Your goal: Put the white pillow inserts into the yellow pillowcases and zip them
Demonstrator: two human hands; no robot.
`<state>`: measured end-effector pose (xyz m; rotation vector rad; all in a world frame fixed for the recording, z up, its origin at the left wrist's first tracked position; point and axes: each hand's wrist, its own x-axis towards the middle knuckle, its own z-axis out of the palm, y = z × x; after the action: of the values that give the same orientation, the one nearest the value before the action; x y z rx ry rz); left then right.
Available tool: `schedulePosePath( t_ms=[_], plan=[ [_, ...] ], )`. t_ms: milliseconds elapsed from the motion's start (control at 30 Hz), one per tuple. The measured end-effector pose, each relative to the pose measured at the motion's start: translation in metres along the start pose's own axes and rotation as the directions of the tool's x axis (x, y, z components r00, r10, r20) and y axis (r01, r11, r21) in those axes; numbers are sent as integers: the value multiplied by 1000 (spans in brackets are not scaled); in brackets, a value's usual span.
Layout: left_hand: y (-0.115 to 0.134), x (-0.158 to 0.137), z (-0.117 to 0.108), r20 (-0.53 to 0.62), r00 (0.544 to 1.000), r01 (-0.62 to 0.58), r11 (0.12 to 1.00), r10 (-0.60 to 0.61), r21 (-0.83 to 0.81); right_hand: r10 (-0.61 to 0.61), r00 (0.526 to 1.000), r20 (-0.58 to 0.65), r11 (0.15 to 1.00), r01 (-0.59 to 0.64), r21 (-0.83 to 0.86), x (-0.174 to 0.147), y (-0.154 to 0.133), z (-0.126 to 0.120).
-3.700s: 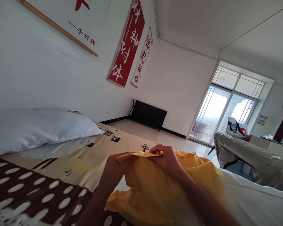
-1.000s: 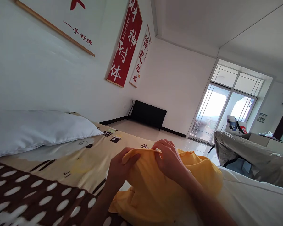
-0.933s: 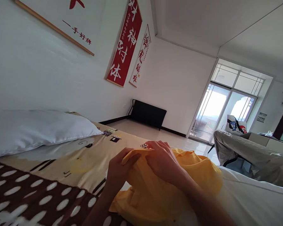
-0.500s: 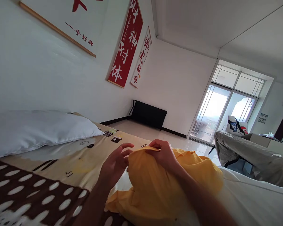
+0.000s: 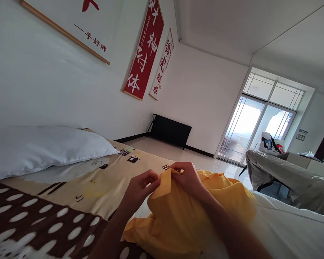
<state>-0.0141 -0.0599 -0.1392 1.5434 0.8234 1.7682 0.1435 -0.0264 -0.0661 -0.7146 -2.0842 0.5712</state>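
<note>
A bunched yellow garment (image 5: 183, 219), thin and creased like a shirt, lies over the bed in front of me. My left hand (image 5: 144, 183) pinches the edge of a flat, folded band of it between thumb and fingers. On the other side of that band, my right hand (image 5: 187, 178) is closed on the cloth, thumb hidden behind the fabric. Both hands hold the band slightly raised, close together. A small pale spot shows by the right fingertips; I cannot tell what it is.
A white pillow (image 5: 51, 153) rests on the patterned bedsheet (image 5: 118, 172) to the left. White bedding (image 5: 294, 223) lies at the right. Beyond the bed are a black folded panel (image 5: 169, 131) against the wall, a plastic-covered table (image 5: 280, 169) and a glass door (image 5: 240, 126).
My left hand has moved right and closed from loosely spread fingers to a pinch on the cloth. The band's edge now stands up flat between the hands. My right hand stays nearly in place.
</note>
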Motion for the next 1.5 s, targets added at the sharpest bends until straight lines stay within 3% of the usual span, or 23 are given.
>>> schedulePosePath(
  t_ms=[133, 267, 367, 500, 600, 767, 900, 1067, 1200, 1300, 1500],
  plan=[
    [-10, 0, -1, 50, 994, 105, 980, -98, -172, -35, 999, -12, 997, 34, -71, 1, 3, -1],
    [-24, 3, 1, 0, 969, 222, 871, -247, -439, 6, 999, 54, 995, -1, -98, 1, 5, -5],
    [-33, 6, 2, -62, 943, 235, 786, -328, -571, 72, 987, 142, 995, -60, -84, 2, 4, -11],
    [-40, 8, 3, -127, 922, 207, 742, -366, -637, 82, 975, 204, 986, -49, -162, 3, 3, -17],
    [-38, 8, 4, -150, 927, 173, 748, -343, -640, 41, 981, 188, 962, 12, -272, 1, 2, -18],
    [-29, 3, 7, -178, 957, 76, 793, -228, -605, -159, 987, 14, 888, 150, -435, -5, -6, -14],
    [-24, 2, 9, -161, 975, 35, 821, -153, -570, -194, 978, 72, 899, 207, -387, -9, -15, -1],
    [-24, 3, 6, -90, 993, 16, 827, -80, -562, -127, 988, 84, 949, 146, -279, -3, -13, 9],
    [-27, 4, 3, -15, 993, 89, 824, -118, -560, -142, 981, 131, 984, 154, -84, -1, -7, 6],
    [-29, 5, 4, 61, 991, 137, 873, -123, -469, -187, 971, 152, 982, 190, -7, 0, -3, 3],
    [-32, 5, 9, 3, 1000, 13, 944, -13, -330, -173, 978, 119, 985, 173, 12, 0, -2, 4]
  ],
)
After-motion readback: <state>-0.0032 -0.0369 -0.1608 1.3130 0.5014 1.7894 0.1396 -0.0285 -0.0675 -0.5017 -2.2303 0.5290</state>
